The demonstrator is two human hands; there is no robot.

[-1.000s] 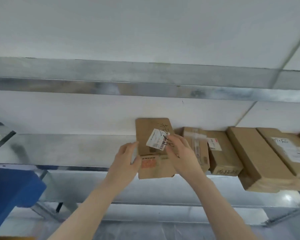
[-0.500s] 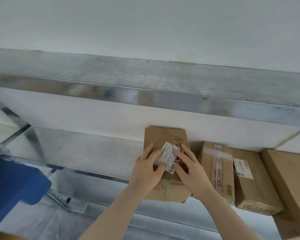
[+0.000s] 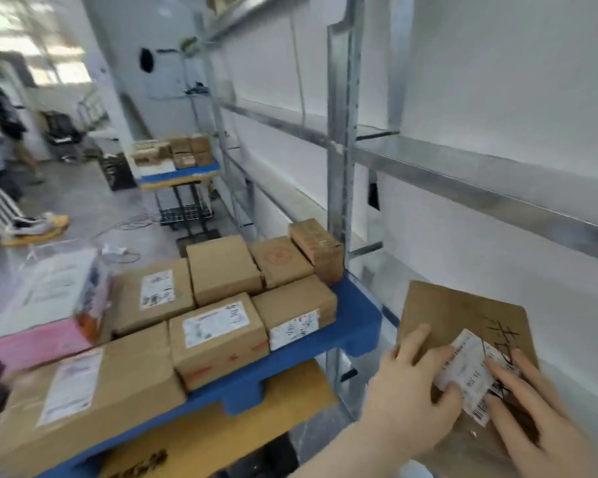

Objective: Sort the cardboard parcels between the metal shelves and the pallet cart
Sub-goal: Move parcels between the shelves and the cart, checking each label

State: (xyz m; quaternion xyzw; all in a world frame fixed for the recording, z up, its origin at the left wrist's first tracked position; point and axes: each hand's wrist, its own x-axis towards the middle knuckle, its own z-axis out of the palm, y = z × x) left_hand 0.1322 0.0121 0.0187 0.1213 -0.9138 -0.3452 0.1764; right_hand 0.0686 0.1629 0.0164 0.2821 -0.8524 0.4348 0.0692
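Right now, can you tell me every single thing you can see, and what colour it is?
Labelled parcel: one, brown, lower right by the shelves.
Parcels on pallet: about seven, brown, centre-left.
Wrapped package: one, pink and clear, left of them.
Pallet: one, blue, under the parcels.
Metal shelves: one rack, grey, along the right wall.
Far cart: one, blue top, brown boxes on it.
Other person: one, far left, blurred.
Left hand: fingers on the labelled parcel.
Right hand: fingers pressing its white label.

White wall (image 3: 497,81), grey concrete floor (image 3: 76,198), bright windows (image 3: 32,46) far left, cables (image 3: 128,224) on floor
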